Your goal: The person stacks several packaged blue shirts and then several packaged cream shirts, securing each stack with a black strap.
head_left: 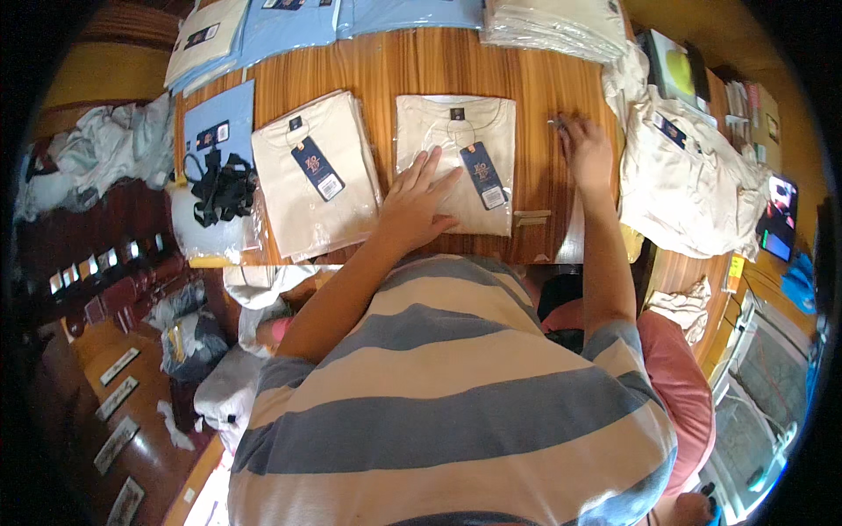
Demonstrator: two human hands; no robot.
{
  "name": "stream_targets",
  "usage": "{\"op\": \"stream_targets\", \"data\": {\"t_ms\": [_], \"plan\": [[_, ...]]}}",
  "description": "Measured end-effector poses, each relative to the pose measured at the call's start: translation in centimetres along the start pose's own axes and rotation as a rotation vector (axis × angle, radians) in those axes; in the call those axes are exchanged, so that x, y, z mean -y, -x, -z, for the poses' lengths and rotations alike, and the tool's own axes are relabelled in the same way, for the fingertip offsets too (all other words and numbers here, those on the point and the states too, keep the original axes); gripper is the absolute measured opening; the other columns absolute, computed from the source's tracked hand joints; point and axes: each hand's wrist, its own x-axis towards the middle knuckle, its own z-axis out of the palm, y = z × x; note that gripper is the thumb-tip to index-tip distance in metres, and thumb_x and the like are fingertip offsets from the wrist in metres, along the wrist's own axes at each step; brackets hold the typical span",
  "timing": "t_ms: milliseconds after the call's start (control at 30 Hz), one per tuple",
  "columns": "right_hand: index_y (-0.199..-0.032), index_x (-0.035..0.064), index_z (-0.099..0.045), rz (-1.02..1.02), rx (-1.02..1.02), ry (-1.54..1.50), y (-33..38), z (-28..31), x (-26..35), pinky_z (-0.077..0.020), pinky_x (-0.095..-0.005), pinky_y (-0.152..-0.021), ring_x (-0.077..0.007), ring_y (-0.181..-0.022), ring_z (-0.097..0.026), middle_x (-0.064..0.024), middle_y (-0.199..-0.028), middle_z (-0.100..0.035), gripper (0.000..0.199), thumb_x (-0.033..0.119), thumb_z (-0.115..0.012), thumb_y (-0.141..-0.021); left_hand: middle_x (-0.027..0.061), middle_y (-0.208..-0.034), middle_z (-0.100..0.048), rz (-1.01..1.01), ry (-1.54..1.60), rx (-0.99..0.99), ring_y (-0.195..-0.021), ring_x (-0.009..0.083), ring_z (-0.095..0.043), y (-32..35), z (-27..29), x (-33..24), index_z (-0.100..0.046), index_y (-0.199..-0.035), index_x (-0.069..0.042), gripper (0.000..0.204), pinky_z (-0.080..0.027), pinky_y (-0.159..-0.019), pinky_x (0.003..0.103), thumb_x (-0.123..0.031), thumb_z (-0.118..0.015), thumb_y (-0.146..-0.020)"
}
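A folded cream T-shirt [421,131] in a clear plastic bag lies flat on the wooden table in front of me. A navy hang tag [484,175] with a white label rests on it, looped to the neck by a thin string. My left hand [417,200] is spread flat on the shirt's left half, fingers apart. To the right of the shirt, my right hand [584,149] is just above the bare tabletop, its fingertips pinched together. Something small and dark shows at those fingertips, too small to name.
Left of it lies a stack of bagged cream shirts [311,219], then a blue shirt [232,101] with black straps [219,188]. More bagged shirts [412,13] line the far edge. Loose cream shirts [684,193] are heaped at right. Small strips [532,216] lie near the table's front edge.
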Motion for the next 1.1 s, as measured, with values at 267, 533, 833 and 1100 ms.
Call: {"op": "stream_targets", "data": {"t_ms": [267, 533, 833, 1100], "plan": [[-0.103, 0.0073, -0.074, -0.148, -0.236, 0.056, -3.7, -0.2, 1.2, -0.0554, -0.0491, -0.08, -0.0375, -0.095, -0.069, -0.017, -0.098, -0.073, 0.037, 0.042, -0.077, -0.092, 0.0174, -0.132, -0.069, 0.217, 0.609, -0.243, -0.125, 0.032, -0.066, 6.4, 8.3, 1.8, -0.066, -0.134, -0.005, 0.044, -0.054, -0.104, 0.039, -0.019, -0.077, -0.094], [-0.096, 0.0029, -0.074, -0.505, 0.158, -0.7, 2.6, -0.6, 8.4, -0.0585, -0.0405, -0.075, -0.0298, -0.081, -0.076, -0.0177, -0.088, -0.076, 0.033, 0.036, -0.078, -0.094, 0.0112, -0.117, -0.07, 1.016, 0.702, -0.523, -0.098, 0.015, -0.065, 18.4, 6.2, 16.3, -0.063, -0.128, 0.008, 0.059, -0.054, -0.079, 0.027, -0.032, -0.086, -0.091], [-0.102, -0.0008, -0.075, -0.59, 0.102, -0.647, 6.1, 0.6, 7.8, -0.0573, -0.0397, -0.08, -0.0287, -0.085, -0.075, -0.0181, -0.09, -0.077, 0.036, 0.035, -0.074, -0.098, -0.0064, -0.078, -0.065, 0.87, 0.925, -0.379, -0.059, 0.0002, -0.043, 19.4, 9.4, 20.2, -0.069, -0.096, -0.008, 0.012, -0.029, -0.052, 0.022, -0.014, -0.079, -0.097], [-0.106, 0.0019, -0.073, -0.59, -0.15, -1.118, 5.8, 5.3, 19.0, -0.0547, -0.0356, -0.089, -0.0227, -0.1, -0.072, -0.0118, -0.103, -0.076, 0.021, 0.023, -0.069, -0.103, -0.0008, -0.096, -0.065, 0.273, 0.836, -0.373, -0.089, 0.0041, -0.055, 13.6, 19.9, 8.3, -0.055, -0.105, -0.004, 0.012, -0.044, -0.079, 0.021, -0.002, -0.067, -0.103]]}}
